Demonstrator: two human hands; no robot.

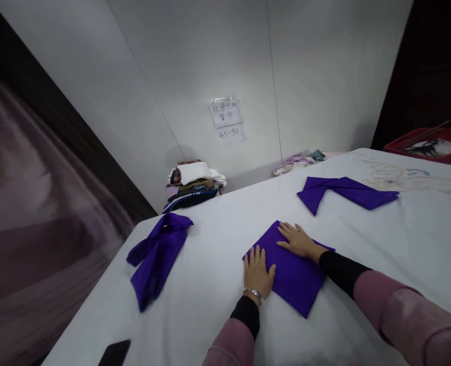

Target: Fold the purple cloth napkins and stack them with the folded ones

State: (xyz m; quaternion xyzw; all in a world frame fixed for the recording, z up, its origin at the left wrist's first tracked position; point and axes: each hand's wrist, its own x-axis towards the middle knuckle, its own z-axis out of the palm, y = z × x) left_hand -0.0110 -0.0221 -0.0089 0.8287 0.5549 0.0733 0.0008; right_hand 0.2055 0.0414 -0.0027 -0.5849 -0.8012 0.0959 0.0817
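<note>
A folded purple cloth napkin (pixel 297 277) lies flat on the white table before me. My left hand (pixel 258 274) rests palm down on its left corner, fingers spread. Across the upper part of the same napkin lies my right hand (pixel 296 241), also flat with its fingers stretched out. Farther back on the right is a second purple cloth (pixel 355 190), folded into a bent strip. A third purple cloth (pixel 159 259), loosely folded, lies to the left of my hands.
A stack of folded clothes (pixel 195 185) stands by the wall at the table's far edge. More crumpled fabric (pixel 296 162) lies to its right. At the far right sits a red tray (pixel 412 140) holding dark-handled items. A dark flat object (pixel 115 353) lies near the front left edge.
</note>
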